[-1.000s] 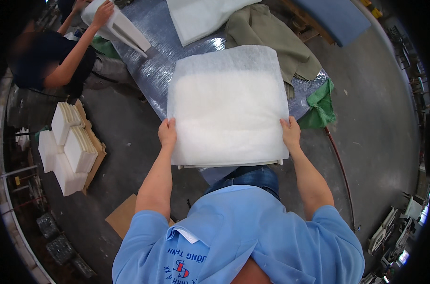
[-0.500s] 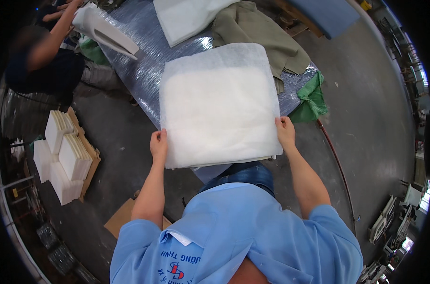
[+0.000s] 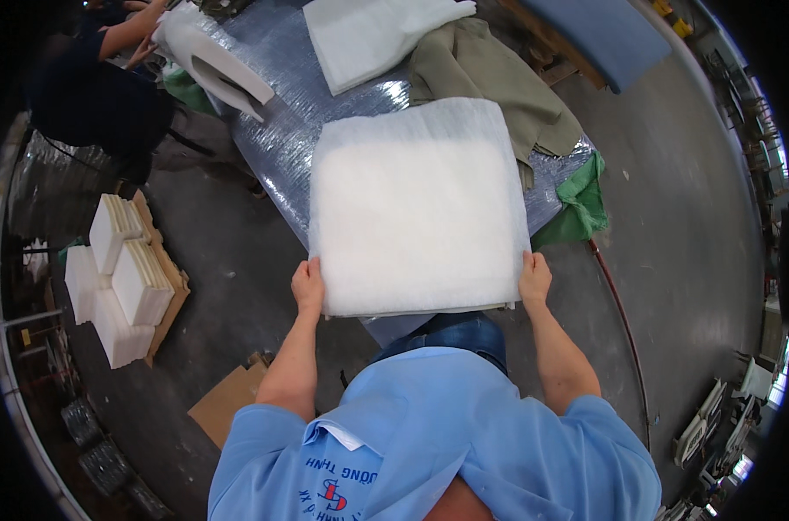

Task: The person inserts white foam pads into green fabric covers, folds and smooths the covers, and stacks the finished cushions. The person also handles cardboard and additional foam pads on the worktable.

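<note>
A squarish foam pad covered with white batting (image 3: 420,226) lies in front of me, its near edge just above my lap and its far part over the wrapped table. The batting reaches past the thicker padded middle on the far side, where it looks thinner. My left hand (image 3: 308,286) is closed on the left edge near the front corner. On the opposite edge, at about the same height, my right hand (image 3: 535,278) grips the batting. Fingertips of both hands are partly hidden under the pad. A thin darker layer shows along the near edge.
The table (image 3: 281,148) is covered in shiny plastic film. On it lie folded white batting (image 3: 368,39), olive fabric (image 3: 490,78) and green sheeting (image 3: 581,204). A co-worker (image 3: 99,104) handles a white curved shell (image 3: 212,56). Foam blocks (image 3: 121,278) stand left; a hose (image 3: 620,313) runs right.
The view has shifted a little, so the surroundings sit slightly further right. Both hands keep hold of the pad's side edges. The co-worker's arms have moved along the curved shell.
</note>
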Demonstrator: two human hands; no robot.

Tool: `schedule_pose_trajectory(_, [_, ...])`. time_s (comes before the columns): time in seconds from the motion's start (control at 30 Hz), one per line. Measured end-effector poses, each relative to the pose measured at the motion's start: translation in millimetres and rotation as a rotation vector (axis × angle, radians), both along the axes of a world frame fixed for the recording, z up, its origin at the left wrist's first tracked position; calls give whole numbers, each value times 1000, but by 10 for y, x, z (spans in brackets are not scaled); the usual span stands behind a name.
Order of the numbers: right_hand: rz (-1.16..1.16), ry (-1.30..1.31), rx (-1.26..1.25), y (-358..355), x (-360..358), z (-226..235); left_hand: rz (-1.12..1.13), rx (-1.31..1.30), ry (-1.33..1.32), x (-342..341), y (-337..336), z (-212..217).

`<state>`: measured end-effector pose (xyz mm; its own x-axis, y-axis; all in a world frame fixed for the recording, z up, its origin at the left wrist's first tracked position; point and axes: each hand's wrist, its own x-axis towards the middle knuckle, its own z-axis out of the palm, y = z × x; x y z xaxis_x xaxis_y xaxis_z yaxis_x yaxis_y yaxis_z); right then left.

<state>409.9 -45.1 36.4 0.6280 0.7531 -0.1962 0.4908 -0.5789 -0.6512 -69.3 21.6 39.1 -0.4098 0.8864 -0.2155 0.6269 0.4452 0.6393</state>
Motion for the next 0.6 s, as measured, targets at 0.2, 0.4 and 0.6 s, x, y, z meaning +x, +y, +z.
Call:
schedule_pose_trajectory(0.2, [34, 17, -29, -15, -8, -112, 20, -2, -12, 25, -20, -78])
schedule_pose_trajectory(0.4, [83, 271, -36, 288, 451, -220, 47, -146, -439, -225, 435, -8])
schedule_pose_trajectory(0.6, [123, 190, 13, 1516, 357, -9, 141, -135, -373, 83, 1621, 59])
